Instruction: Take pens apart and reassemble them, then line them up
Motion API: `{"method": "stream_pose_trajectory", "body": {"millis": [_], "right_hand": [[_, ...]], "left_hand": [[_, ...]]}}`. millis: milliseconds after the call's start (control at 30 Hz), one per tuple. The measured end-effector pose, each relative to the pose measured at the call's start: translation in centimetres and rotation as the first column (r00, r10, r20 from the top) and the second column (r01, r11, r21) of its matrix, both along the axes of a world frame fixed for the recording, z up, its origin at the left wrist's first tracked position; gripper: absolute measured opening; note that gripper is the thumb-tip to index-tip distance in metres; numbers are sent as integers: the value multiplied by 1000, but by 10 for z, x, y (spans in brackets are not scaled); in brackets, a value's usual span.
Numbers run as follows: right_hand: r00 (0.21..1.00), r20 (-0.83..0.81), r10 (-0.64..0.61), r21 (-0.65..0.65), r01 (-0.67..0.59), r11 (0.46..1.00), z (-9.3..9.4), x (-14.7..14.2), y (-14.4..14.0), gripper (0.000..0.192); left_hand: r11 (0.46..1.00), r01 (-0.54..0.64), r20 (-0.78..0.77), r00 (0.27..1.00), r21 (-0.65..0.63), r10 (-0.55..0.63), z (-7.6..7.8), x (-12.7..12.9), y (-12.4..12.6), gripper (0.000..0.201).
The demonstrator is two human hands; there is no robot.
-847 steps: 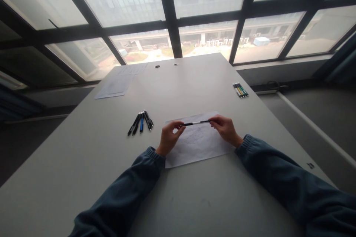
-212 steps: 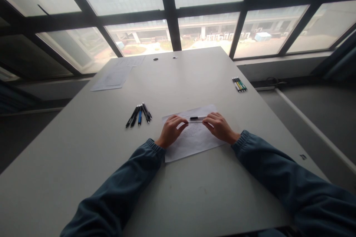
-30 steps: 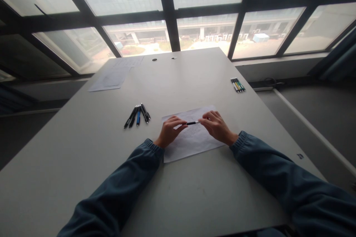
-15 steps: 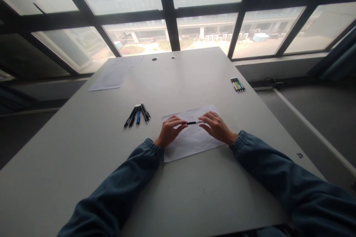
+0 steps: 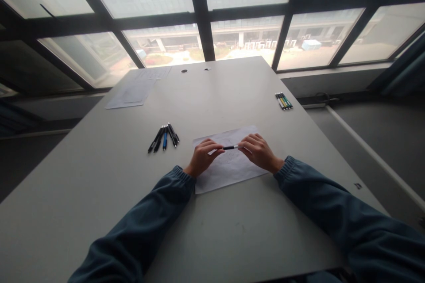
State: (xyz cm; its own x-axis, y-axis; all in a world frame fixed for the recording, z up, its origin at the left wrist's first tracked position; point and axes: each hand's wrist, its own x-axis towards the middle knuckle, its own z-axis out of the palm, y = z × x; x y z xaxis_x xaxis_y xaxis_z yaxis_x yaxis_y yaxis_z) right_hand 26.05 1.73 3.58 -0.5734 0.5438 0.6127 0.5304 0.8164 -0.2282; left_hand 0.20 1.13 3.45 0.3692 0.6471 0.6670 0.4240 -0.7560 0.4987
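Observation:
A pen, dark along most of its visible length and pale toward the right, lies level between my two hands. My left hand pinches its dark end between thumb and fingers. At the pale end, my right hand has its thumb and fingertips closed on it. Both hands are over a white sheet of paper with faint marks, which they partly cover. The pen's two ends are hidden in the fingers.
Several black pens and a blue pen lie fanned out to the left on the white table. More papers rest at the far left. A row of pens with coloured barrels sits near the right edge. Windows stand behind.
The fingers of my right hand have closed in on the pale end of the pen, so less of it shows. My left hand has hardly moved.

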Motion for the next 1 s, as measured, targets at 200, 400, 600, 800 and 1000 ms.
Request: {"method": "stream_pose_trajectory", "body": {"millis": [200, 400, 600, 800, 1000], "right_hand": [[998, 62, 14, -19, -13, 1000, 1, -1, 0, 18], [996, 83, 16, -34, -13, 999, 0, -2, 0, 23], [996, 81, 22, -45, -19, 999, -2, -1, 0, 24], [998, 58, 25, -44, -23, 999, -1, 0, 0, 21], [999, 24, 44, -49, -43, 998, -1, 0, 1, 15]], "left_hand": [[1000, -6, 15, 1000, 19, 6, 0, -1, 0, 15], [1000, -1, 16, 1000, 28, 0, 2, 0, -1, 15], [999, -25, 27, 999, 28, 24, 4, 1, -2, 16], [1000, -3, 37, 999, -15, 4, 2, -1, -1, 12], [1000, -4, 28, 1000, -14, 4, 2, 0, -1, 14]]}}
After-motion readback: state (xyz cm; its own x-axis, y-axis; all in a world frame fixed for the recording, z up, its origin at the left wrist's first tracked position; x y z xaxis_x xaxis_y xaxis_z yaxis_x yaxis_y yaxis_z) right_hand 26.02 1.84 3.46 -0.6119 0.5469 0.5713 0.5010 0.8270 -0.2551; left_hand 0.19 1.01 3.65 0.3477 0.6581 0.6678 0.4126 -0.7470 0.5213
